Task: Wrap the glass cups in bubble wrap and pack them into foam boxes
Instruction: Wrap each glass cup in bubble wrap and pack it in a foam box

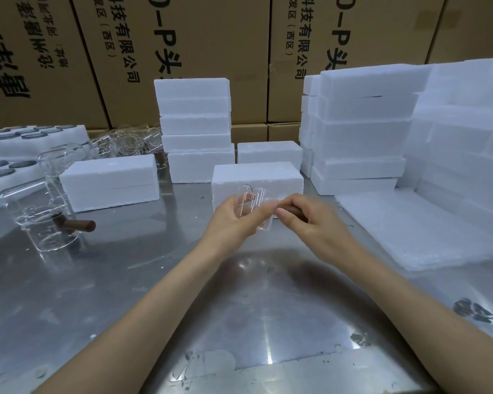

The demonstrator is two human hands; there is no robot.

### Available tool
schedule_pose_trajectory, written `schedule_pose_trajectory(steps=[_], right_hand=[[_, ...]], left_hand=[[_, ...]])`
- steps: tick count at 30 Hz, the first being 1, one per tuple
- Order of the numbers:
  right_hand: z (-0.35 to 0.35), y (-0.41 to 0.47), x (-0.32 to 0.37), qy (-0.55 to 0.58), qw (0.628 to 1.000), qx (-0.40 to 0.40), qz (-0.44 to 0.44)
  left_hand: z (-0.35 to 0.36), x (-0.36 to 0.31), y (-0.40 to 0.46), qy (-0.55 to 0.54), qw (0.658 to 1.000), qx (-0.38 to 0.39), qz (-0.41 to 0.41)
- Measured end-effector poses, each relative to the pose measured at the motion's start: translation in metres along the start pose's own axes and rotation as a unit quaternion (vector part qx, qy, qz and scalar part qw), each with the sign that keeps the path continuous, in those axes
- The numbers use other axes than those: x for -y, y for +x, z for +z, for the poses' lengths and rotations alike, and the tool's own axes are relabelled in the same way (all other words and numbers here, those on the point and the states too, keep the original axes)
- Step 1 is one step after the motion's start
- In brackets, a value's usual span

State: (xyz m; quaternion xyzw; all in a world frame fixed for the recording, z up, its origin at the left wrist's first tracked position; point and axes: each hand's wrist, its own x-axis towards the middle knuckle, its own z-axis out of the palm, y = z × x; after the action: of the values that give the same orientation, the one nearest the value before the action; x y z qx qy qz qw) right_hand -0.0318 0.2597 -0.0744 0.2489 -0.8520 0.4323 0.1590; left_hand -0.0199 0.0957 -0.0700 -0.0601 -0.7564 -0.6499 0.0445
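A: Holding status? Where is the clear glass cup with dark wooden handle [254, 207]?

B: Mid-table, raised. Left hand [234, 220] grips its body; right hand [305, 220] pinches the handle. Long axis runs left-right; white bubble wrap stack [427, 231] lies right, nearer the right hand.

The glass cup [252, 206] I hold is clear, its handle [292, 211] dark brown. Behind the cup stand plain white foam boxes [194, 120]; behind those, tan cartons [211, 38] printed with black characters. Under the cup, the table [182, 280] is mottled silver-grey.
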Motion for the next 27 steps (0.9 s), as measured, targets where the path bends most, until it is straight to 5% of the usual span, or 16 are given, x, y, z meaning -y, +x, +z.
schedule_pose_trajectory(steps=[7, 14, 17, 27], right_hand=[[-0.014, 0.006, 0.010, 0.143, 0.969, 0.016, 0.203], [-0.013, 0.005, 0.011, 0.395, 0.847, 0.125, 0.334], [-0.016, 0.004, 0.011, 0.488, 0.800, 0.094, 0.335], [0.002, 0.003, 0.016, 0.286, 0.944, -0.035, 0.159]], left_hand=[[0.008, 0.002, 0.001, 0.026, 0.997, -0.003, 0.076], [0.008, 0.000, 0.001, 0.024, 0.995, -0.006, 0.100], [0.009, 0.000, 0.001, -0.020, 0.996, -0.011, 0.090], [0.009, 0.002, 0.001, -0.024, 0.997, -0.041, 0.066]])
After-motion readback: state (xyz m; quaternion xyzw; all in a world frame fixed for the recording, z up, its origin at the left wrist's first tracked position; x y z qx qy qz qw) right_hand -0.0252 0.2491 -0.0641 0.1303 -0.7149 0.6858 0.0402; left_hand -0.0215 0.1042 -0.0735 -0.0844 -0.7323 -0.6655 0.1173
